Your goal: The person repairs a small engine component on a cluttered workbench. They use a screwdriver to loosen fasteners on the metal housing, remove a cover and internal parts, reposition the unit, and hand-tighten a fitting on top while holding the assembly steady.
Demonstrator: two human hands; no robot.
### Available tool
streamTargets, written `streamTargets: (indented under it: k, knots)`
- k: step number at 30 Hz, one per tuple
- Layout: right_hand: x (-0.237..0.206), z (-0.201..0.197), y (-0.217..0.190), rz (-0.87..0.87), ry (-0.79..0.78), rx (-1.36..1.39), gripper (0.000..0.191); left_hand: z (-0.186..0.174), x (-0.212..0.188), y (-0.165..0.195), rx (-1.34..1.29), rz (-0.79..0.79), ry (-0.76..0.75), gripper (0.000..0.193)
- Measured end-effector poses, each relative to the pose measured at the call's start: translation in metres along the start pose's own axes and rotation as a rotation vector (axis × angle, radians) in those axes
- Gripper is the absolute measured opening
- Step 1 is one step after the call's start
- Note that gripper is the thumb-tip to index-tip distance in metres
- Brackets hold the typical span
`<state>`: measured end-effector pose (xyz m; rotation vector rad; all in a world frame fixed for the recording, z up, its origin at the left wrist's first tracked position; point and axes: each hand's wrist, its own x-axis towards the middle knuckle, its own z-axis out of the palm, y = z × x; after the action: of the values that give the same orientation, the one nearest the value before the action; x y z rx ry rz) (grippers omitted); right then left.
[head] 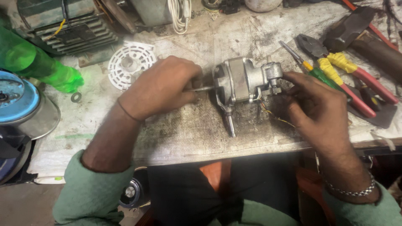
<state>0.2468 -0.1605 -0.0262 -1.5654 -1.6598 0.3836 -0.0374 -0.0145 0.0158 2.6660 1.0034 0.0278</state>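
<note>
Head view: grey metal motor (pixel 240 81) lies on its side near the middle of the worn table (pixel 188 134), shaft end toward the left, small gear housing toward the right. Left hand (pixel 161 88) is curled closed around a thin metal tool (pixel 201 88) whose tip meets the motor's left face. Right hand (pixel 314 106) pinches the gear housing end with its fingertips; yellow wires (pixel 274 117) trail out beneath it. Right of the motor: red-handled pliers (pixel 356 83) with yellow tape wrapping, touching a green-handled screwdriver (pixel 312 69). Left of the hands: white round plastic grille (pixel 130 67), green plastic bottle (pixel 37 65), blue round lid (pixel 19 100). No labels legible.
</note>
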Motion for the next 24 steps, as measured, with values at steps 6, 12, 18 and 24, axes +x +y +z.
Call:
streamTargets:
  k: [6, 12, 18, 24]
  knots:
    - [0.0004, -0.0010, 0.0017, -0.030, 0.007, -0.081, 0.055, -0.0025, -0.0021, 0.0048, 0.011, -0.067, -0.092, 0.019]
    - [-0.0001, -0.0014, 0.0016, -0.016, -0.010, -0.020, 0.056, -0.0014, -0.0037, -0.0006, -0.139, -0.032, -0.059, 0.024]
    - [0.0001, -0.0002, 0.0024, -0.002, -0.009, 0.022, 0.053, 0.0046, -0.0001, 0.0008, 0.022, 0.079, 0.032, 0.018]
    - [-0.0002, -0.0004, 0.0035, -0.070, 0.012, -0.066, 0.055, -0.0006, -0.0042, 0.0023, -0.111, -0.041, -0.130, 0.022]
